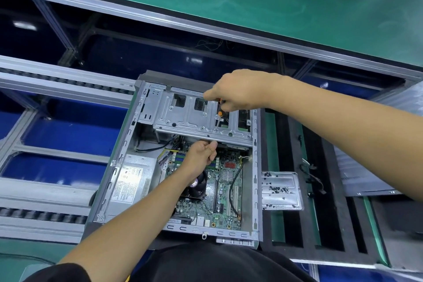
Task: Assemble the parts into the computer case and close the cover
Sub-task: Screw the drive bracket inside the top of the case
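An open grey computer case lies on its side in front of me. Inside sit the green motherboard, a silver power supply at the left and a metal drive cage across the far end. My right hand grips an orange-and-black screwdriver, its tip down on the cage's top plate. My left hand reaches under the cage's near edge, fingers curled round that edge, above the black CPU fan.
A clear plastic tray holding several small black screws lies right of the case on black foam strips. Loose black cables lie further right. Aluminium conveyor rails run to the left, and a green bench surface spans the back.
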Demonstrator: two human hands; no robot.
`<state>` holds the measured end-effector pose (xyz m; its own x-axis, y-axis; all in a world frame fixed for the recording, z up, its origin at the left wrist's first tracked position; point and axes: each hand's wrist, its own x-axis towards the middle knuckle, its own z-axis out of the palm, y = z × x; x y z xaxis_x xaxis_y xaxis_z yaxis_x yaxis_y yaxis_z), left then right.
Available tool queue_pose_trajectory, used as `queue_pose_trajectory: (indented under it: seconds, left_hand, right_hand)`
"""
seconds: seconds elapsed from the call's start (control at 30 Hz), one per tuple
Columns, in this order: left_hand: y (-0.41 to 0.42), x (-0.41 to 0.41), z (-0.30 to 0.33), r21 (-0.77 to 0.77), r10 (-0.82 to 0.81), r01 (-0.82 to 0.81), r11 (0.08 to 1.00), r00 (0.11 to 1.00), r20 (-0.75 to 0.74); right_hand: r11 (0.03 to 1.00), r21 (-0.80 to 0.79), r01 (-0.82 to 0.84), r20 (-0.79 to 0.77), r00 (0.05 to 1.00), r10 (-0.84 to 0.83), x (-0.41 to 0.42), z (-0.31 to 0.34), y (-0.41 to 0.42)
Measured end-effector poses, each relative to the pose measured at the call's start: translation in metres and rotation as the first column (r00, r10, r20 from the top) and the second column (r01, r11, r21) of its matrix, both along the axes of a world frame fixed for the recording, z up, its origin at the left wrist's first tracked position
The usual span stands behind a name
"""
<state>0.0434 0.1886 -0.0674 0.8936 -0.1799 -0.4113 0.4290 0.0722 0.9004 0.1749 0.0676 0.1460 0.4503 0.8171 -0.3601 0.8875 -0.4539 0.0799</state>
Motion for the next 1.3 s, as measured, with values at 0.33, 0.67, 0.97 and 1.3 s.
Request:
queue_pose_trajectory:
  seconds: [0.33,0.67,0.97,1.3]
  left_hand:
    - [-0.001,-0.001,0.007,-0.012,0.003,-0.003,1.0,1.0,0.007]
    - [0.0,-0.005,0.017,0.037,-0.01,0.009,0.999,0.999,0.035]
    - [-0.001,-0.008,0.028,0.019,-0.004,0.004,1.0,1.0,0.012]
    - [0.008,-0.028,0.054,-0.146,0.137,-0.171,0.974,0.967,-0.217]
  right_hand:
    - [0.957,-0.037,0.288,0.007,0.958,-0.288,-0.014,0.003,0.012]
    - [0.973,-0.027,0.228,-0.011,0.973,-0.229,-0.022,0.01,0.01]
    - [0.905,0.025,0.425,-0.005,0.905,-0.425,-0.041,0.01,0.017]
    - [0.708,0.427,0.563,-0.051,0.797,-0.602,-0.061,0.02,-0.025]
